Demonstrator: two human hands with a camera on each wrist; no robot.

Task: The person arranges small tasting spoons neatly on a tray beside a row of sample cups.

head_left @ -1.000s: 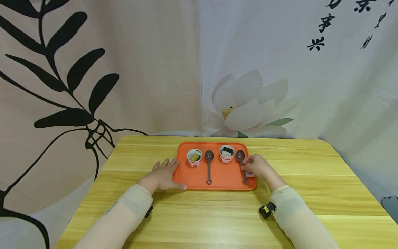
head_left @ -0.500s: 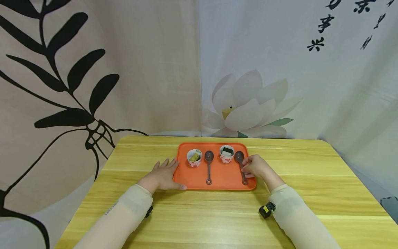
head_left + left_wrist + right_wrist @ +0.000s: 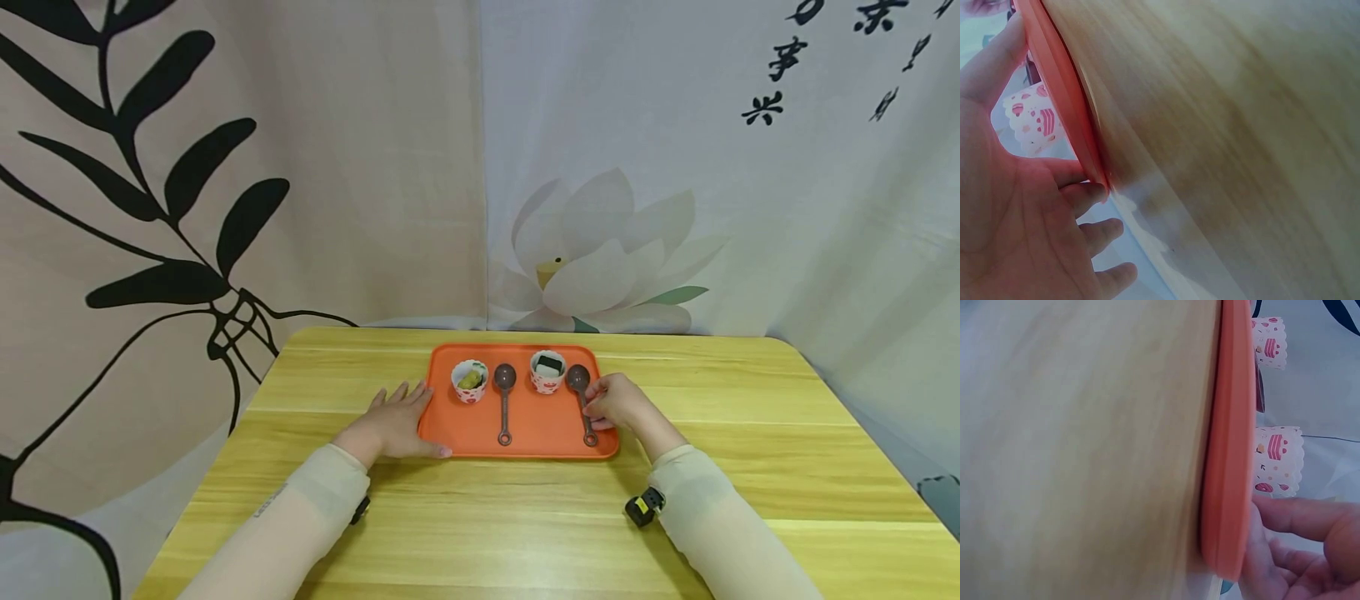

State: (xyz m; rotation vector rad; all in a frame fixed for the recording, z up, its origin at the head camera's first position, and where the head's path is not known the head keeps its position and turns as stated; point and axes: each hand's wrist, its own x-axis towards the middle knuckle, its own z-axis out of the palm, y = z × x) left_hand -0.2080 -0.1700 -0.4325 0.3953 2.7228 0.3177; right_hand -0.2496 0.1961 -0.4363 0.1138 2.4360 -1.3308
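An orange tray (image 3: pixel 465 435) lies on the table with two paper cups and two brown spoons on it. My left hand (image 3: pixel 393 425) is at its left edge, fingers spread and fairly straight; in the left wrist view the fingertips touch the tray's outer wall (image 3: pixel 1063 75). My right hand (image 3: pixel 621 402) reaches over the right edge, thumb and fingers curled at the handle of the right spoon (image 3: pixel 578 378), pinching it. That handle is hidden in the right wrist view, where the fingers (image 3: pixel 1297 515) show beside the rim. The other spoon (image 3: pixel 504 408) lies between the cups.
The left cup (image 3: pixel 469 393) holds something yellow-green. In the right cup (image 3: pixel 546 385) is a white piece with a black band. The wooden table (image 3: pixel 525 533) extends around the tray, and a printed curtain (image 3: pixel 390 167) hangs behind.
The right spoon has shifted very slightly left on the tray with my right hand at its handle. My left hand has stayed in place.
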